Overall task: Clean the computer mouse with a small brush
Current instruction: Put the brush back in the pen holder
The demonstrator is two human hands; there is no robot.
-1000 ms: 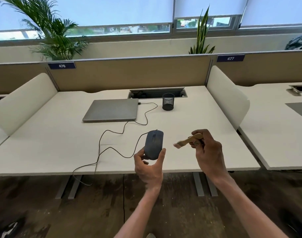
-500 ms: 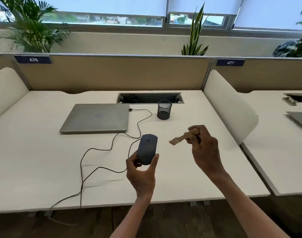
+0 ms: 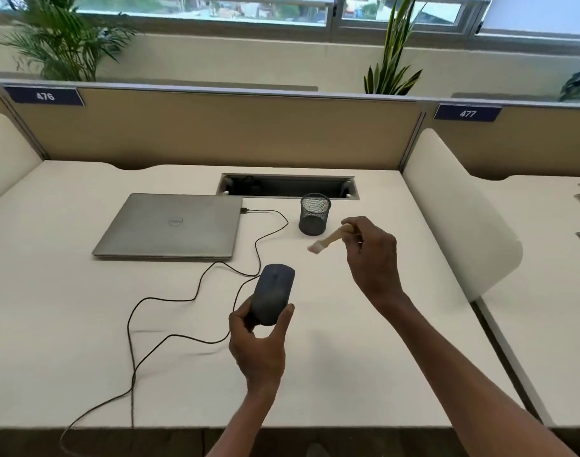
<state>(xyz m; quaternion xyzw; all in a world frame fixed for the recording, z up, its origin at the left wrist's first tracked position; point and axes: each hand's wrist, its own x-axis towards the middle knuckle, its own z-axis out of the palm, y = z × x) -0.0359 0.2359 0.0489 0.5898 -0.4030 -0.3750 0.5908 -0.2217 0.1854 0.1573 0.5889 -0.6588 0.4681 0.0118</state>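
Two dark blue plates with white numerals sit on the tan partition behind the counter: "476" [image 3: 44, 96] at the upper left of the frame and "477" [image 3: 467, 113] at the upper right. The closed silver laptop [image 3: 170, 224], left of centre, carries a round Dell logo in the middle of its lid.

The left hand [image 3: 259, 346] rises from the bottom centre of the frame, forearm nearly vertical, palm turned up and away from the camera. Its thumb and fingers are clamped on the rear end of the dark blue-grey wired computer mouse [image 3: 273, 293], which stands tilted with its nose pointing toward the laptop, lifted off the pale cream counter [image 3: 67, 324]. A thin black cable [image 3: 130, 328] loops from the mouse across the counter and over its front edge, and a plug end sits beside the laptop's right edge.

The right hand [image 3: 372, 255] reaches in from the lower right, wrist bent, fingers curled shut round the handle of a small light wooden brush [image 3: 330, 239]. The brush slants down to the left, its pale bristle end blurred, apart from the mouse and up to its right, just in front of the black wire-mesh pen cup [image 3: 314, 214] near the frame's centre.
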